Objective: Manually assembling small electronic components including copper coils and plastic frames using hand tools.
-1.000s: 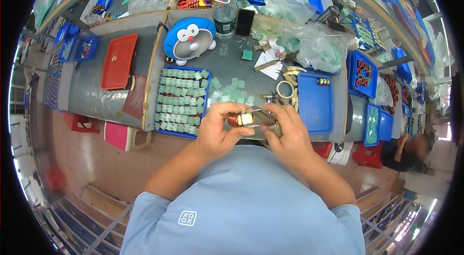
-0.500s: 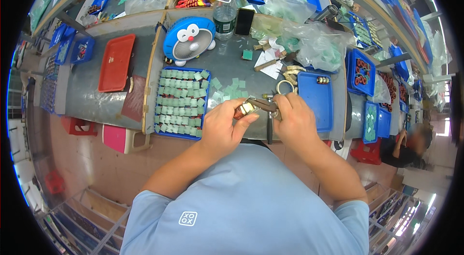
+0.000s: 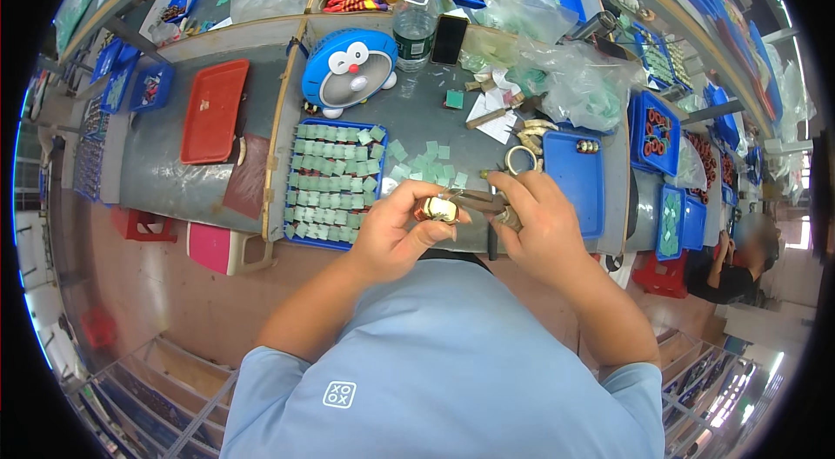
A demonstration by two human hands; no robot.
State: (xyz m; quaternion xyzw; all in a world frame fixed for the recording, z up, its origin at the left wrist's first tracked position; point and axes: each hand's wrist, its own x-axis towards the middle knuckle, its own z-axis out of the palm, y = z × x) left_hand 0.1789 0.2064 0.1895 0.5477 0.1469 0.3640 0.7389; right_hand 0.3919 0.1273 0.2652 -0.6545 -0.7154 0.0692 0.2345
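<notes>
To the right of the flat blue plastic tray (image 3: 317,242), a rounded coil (image 3: 440,209) of reddish wire and pale yellow wrap is pinched in the left hand (image 3: 393,231). Dark metal pliers (image 3: 474,199) are clasped in the right hand (image 3: 544,217), tips at the coil. Thin square green pieces (image 3: 426,167) are scattered just beside the tray.

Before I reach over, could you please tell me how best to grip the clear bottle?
I would grip the clear bottle around its upper body, coming from the near side: it stands upright and looks round, and the blue fan on its left and the phone on its right crowd its flanks, leaving the front freer.
</notes>
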